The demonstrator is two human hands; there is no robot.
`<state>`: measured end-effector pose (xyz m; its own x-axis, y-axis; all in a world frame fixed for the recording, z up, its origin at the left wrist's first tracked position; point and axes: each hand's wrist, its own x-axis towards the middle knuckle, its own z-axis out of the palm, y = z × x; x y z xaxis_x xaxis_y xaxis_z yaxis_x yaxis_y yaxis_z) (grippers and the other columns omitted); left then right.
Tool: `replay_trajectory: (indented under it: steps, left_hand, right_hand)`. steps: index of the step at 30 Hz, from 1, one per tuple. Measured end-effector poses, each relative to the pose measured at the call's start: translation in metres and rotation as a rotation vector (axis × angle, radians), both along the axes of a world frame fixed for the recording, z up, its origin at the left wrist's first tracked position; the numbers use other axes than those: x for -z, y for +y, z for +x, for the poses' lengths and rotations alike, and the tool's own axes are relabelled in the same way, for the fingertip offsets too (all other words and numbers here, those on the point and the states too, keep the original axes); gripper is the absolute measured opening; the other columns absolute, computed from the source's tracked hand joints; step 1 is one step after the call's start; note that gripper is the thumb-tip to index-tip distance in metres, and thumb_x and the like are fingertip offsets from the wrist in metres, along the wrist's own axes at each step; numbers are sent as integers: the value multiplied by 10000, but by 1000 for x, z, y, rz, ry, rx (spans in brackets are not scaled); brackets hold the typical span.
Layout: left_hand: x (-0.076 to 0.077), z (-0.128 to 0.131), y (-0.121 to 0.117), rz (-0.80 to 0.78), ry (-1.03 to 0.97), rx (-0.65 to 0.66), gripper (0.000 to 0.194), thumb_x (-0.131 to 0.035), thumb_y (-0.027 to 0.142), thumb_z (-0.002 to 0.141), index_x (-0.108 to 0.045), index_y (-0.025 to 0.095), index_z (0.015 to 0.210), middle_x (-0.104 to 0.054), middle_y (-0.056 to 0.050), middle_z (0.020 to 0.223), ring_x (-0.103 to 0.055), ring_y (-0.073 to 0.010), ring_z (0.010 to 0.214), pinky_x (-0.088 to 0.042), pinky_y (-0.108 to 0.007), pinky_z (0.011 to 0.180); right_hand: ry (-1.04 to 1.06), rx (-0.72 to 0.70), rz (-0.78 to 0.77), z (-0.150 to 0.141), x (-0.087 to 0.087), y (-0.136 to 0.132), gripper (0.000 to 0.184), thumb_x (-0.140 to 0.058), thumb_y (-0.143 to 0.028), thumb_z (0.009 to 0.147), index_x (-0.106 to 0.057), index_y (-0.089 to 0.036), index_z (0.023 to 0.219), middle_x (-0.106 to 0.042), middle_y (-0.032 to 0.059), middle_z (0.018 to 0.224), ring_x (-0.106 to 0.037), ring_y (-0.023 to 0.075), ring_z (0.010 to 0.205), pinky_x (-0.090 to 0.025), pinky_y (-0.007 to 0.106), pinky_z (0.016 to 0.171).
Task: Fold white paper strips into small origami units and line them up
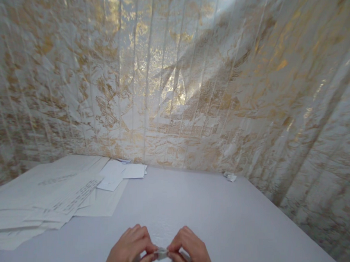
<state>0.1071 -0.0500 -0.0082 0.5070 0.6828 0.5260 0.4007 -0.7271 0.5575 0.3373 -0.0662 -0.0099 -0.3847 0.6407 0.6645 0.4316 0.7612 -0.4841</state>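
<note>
My left hand (130, 248) and my right hand (190, 251) meet at the bottom centre of the head view, just above the white table (206, 211). Both pinch a small folded piece of white paper (162, 253) between thumb and fingertips, the left from its left side, the right from its right side. The fingers of both hands are curled closed around it. Most of the paper is hidden by the fingers.
A loose spread of white sheets (51, 197), some with printed lines, covers the table's left side. A small crumpled scrap (230, 176) lies at the back right edge. A white and gold curtain (178, 76) hangs close behind and along the right.
</note>
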Motion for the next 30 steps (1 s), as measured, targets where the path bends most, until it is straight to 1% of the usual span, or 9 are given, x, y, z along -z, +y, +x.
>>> replay_trajectory:
  steps: [2,3,6,9,13,17,21,26,30]
  left_hand:
    - [0,-3,2,217,106,-9,223,-504,302,1030,-698,282,922,-696,-17,857,-594,-205,805,-395,-314,753]
    - [1,-4,3,266,155,-18,214,-492,265,1033,-684,277,937,-700,-22,889,-588,-208,817,-383,-321,757]
    - [10,-6,4,215,282,-30,150,-551,174,988,-646,266,918,-698,-16,952,-581,-213,871,-367,-323,778]
    - [25,-7,8,152,332,-27,146,-607,134,929,-635,273,895,-697,10,958,-582,-209,883,-364,-316,783]
    - [39,-7,16,150,326,14,161,-650,127,835,-643,270,909,-689,10,936,-594,-212,844,-382,-316,781]
    - [25,-4,14,113,352,9,126,-655,149,878,-659,271,908,-695,11,955,-613,-209,867,-394,-314,809]
    - [8,0,11,153,349,6,107,-681,176,908,-668,264,849,-697,27,870,-621,-194,818,-396,-299,776]
    - [10,4,11,170,386,-45,140,-612,142,927,-650,242,837,-701,15,867,-631,-199,818,-406,-318,807]
    - [15,3,7,106,419,-91,157,-557,116,922,-649,237,880,-701,-11,927,-630,-223,873,-403,-352,859]
  right_hand:
    - [-132,-32,200,0,3,4,273,-439,-275,1065,-620,-226,865,-693,30,737,-595,174,669,-447,283,635]
    - [-207,-26,258,0,5,5,263,-423,-230,1060,-609,-229,874,-697,29,747,-588,174,670,-440,287,636]
    - [-403,48,325,0,14,10,190,-506,-169,996,-605,-235,847,-713,21,791,-577,183,701,-418,298,653]
    - [-450,60,221,2,21,12,78,-670,-190,888,-630,-239,842,-735,-2,865,-598,179,766,-419,297,701]
    - [-426,25,24,7,25,12,199,-799,-265,772,-675,-254,928,-738,-7,946,-631,190,848,-441,295,766]
    - [-397,36,-22,7,26,12,123,-757,-251,802,-690,-247,905,-722,13,950,-628,197,836,-451,301,775]
    - [-350,23,-49,5,26,12,80,-694,-234,849,-681,-233,929,-709,36,958,-635,196,851,-470,285,772]
    - [-316,78,-47,3,24,13,77,-687,-195,850,-679,-225,920,-708,43,961,-631,198,856,-475,286,763]
    - [-343,145,-33,2,25,14,101,-725,-130,802,-684,-223,812,-697,21,842,-595,198,785,-455,309,748]
